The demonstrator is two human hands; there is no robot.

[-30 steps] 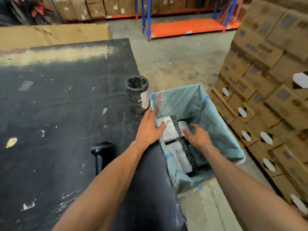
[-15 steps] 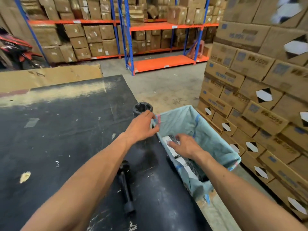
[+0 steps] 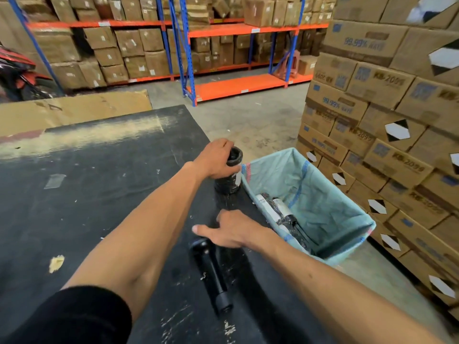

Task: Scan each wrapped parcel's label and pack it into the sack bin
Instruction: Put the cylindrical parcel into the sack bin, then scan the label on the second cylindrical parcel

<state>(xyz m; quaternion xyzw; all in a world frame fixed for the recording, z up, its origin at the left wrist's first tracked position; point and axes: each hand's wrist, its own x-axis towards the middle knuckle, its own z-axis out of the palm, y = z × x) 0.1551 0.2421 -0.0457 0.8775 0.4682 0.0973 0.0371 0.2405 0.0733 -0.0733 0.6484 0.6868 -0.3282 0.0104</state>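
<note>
A black-wrapped cylindrical parcel [image 3: 229, 180] with a white label stands upright at the right edge of the black table [image 3: 87, 194]. My left hand [image 3: 214, 160] grips it around the top. My right hand [image 3: 229, 230] hovers with fingers spread just above the head of the black handheld scanner [image 3: 211, 271], which lies on the table; I cannot tell if it touches it. The teal sack bin [image 3: 330, 209] stands beside the table on the right and holds several wrapped parcels [image 3: 275, 211] with white labels.
A tall stack of brown cartons [image 3: 387, 135] rises right of the bin. Blue and orange racking [image 3: 238, 83] with boxes lines the back. A flat cardboard sheet [image 3: 74, 110] lies behind the table. Concrete floor runs between table and racks.
My left hand has moved from the sack's rim to grip the standing parcel. My right hand has come out of the sack and across to the scanner. The view has tilted up.
</note>
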